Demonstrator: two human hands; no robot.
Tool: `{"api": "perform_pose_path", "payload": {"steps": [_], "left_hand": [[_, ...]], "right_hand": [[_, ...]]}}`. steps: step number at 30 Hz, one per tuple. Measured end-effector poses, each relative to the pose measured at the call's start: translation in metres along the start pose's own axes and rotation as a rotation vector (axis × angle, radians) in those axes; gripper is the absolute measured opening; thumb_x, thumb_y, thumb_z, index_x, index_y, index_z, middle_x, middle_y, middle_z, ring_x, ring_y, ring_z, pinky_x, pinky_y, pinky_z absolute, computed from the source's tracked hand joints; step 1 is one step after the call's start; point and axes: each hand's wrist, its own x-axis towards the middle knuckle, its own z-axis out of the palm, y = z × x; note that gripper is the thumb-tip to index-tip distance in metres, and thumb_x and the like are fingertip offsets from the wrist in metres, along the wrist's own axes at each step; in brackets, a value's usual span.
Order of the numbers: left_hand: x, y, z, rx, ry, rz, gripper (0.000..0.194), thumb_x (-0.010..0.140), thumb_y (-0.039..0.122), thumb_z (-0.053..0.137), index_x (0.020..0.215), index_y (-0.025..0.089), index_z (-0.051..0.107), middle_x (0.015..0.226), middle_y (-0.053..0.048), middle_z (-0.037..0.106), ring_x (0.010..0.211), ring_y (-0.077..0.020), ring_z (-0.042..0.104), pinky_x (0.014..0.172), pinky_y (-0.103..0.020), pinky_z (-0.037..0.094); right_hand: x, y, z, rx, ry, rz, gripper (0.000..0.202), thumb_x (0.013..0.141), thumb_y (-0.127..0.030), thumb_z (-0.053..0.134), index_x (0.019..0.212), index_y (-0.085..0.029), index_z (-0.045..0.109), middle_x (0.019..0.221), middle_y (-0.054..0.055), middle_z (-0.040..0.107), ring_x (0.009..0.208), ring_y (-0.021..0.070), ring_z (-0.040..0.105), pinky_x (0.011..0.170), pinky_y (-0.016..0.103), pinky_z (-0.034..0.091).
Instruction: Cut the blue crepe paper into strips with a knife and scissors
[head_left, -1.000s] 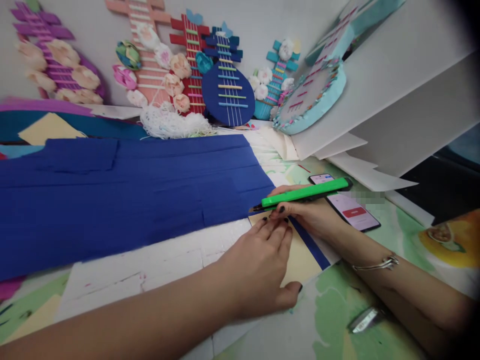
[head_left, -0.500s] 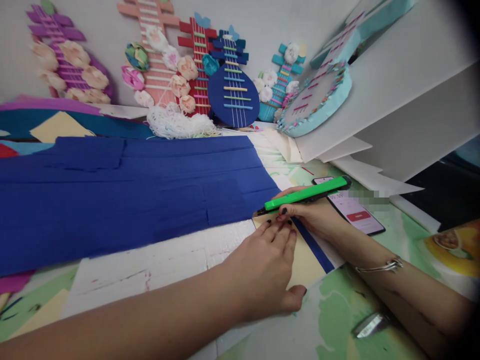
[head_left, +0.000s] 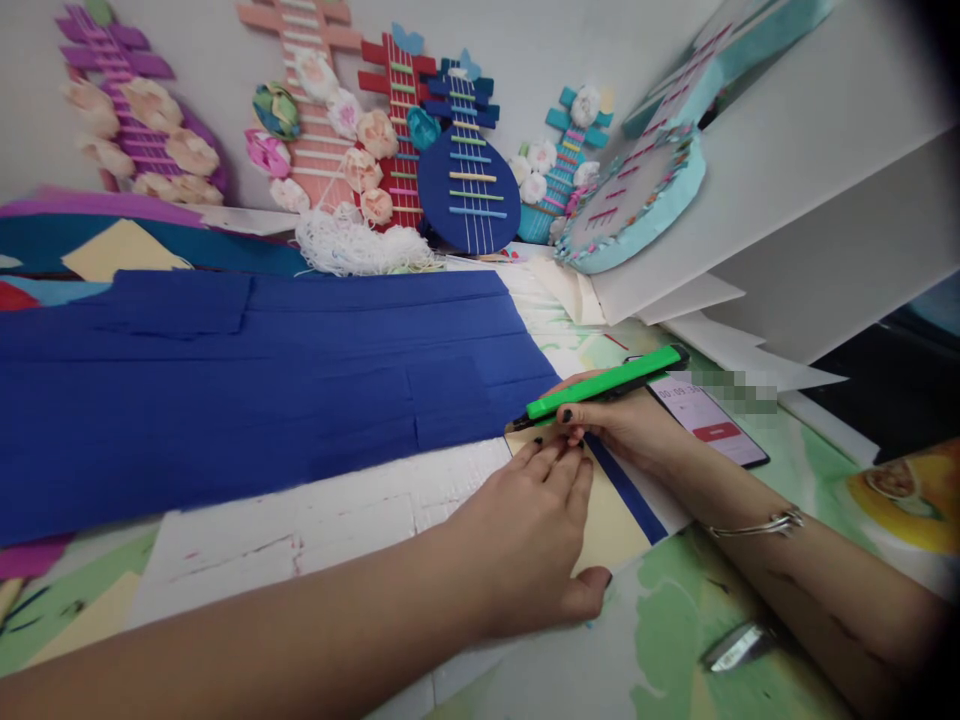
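Note:
My left hand point(head_left: 536, 540) lies flat with its fingers spread on a pale yellow card point(head_left: 611, 515), thumb out to the side. Just beyond its fingertips, my right hand point(head_left: 615, 415) is closed around a green utility knife point(head_left: 607, 385). The knife's dark tip points left and meets the card's far corner, beside the edge of a large blue sheet point(head_left: 315, 370). A narrow blue strip point(head_left: 630, 490) runs along the card's right side. Under the card and my left arm is a scratched white board point(head_left: 300, 535).
A phone point(head_left: 712, 420) lies right of my right hand, and a small metal object point(head_left: 739, 645) is near the front. Colourful lute-shaped crafts, one dark blue point(head_left: 469, 195), lean on the wall behind white string point(head_left: 364, 245). Large white boards point(head_left: 787, 190) stand at right.
My right hand and the green knife have shifted slightly left and toward me. My left hand stays pressed on the card.

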Motion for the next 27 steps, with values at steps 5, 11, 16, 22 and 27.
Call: {"api": "perform_pose_path", "payload": {"steps": [5,11,16,22,27], "left_hand": [[0.0001,-0.0007,0.0001,0.001,-0.004,-0.001,0.079,0.092,0.053,0.035,0.144,-0.006,0.028,0.149,-0.028,0.027,0.141,-0.0362,0.023,0.117,-0.042,0.018],[-0.0002,-0.0014,-0.0018,0.0,-0.01,0.0,0.079,0.092,0.053,0.034,0.145,-0.006,0.027,0.15,-0.026,0.024,0.142,-0.035,0.021,0.117,-0.042,0.017],[0.0004,-0.0009,-0.002,0.01,-0.015,-0.001,0.079,0.092,0.053,0.034,0.145,-0.005,0.027,0.151,-0.026,0.023,0.142,-0.0343,0.019,0.118,-0.041,0.017],[0.0004,-0.0019,-0.0001,0.001,0.005,0.004,0.079,0.092,0.053,0.035,0.144,-0.006,0.028,0.15,-0.027,0.026,0.141,-0.0347,0.023,0.117,-0.041,0.018],[0.0006,-0.0027,-0.0015,-0.004,-0.006,-0.002,0.078,0.092,0.053,0.035,0.144,-0.005,0.028,0.15,-0.026,0.026,0.142,-0.034,0.021,0.118,-0.04,0.017]], "right_hand": [[0.0026,-0.0025,0.0004,0.0,-0.002,0.071,0.029,0.054,-0.029,0.087,0.076,-0.015,0.075,0.061,0.001,0.065,0.05,0.0084,0.051,0.046,0.023,0.042],[0.0028,-0.0014,-0.0007,0.059,-0.015,0.046,0.023,0.056,-0.025,0.086,0.073,-0.015,0.074,0.061,0.0,0.065,0.051,0.0077,0.052,0.049,0.022,0.045],[0.0028,-0.001,-0.0049,0.086,-0.002,0.094,0.025,0.057,-0.023,0.086,0.077,-0.014,0.074,0.06,-0.001,0.065,0.049,0.0069,0.053,0.051,0.023,0.047],[0.0023,-0.0021,-0.0041,0.05,-0.038,0.051,0.023,0.059,-0.023,0.085,0.077,-0.015,0.074,0.058,-0.001,0.064,0.049,0.0072,0.052,0.049,0.022,0.046],[0.0026,-0.0023,-0.0045,0.023,-0.045,0.04,0.024,0.059,-0.025,0.085,0.077,-0.015,0.074,0.059,0.0,0.065,0.049,0.0078,0.052,0.047,0.023,0.046]]}}
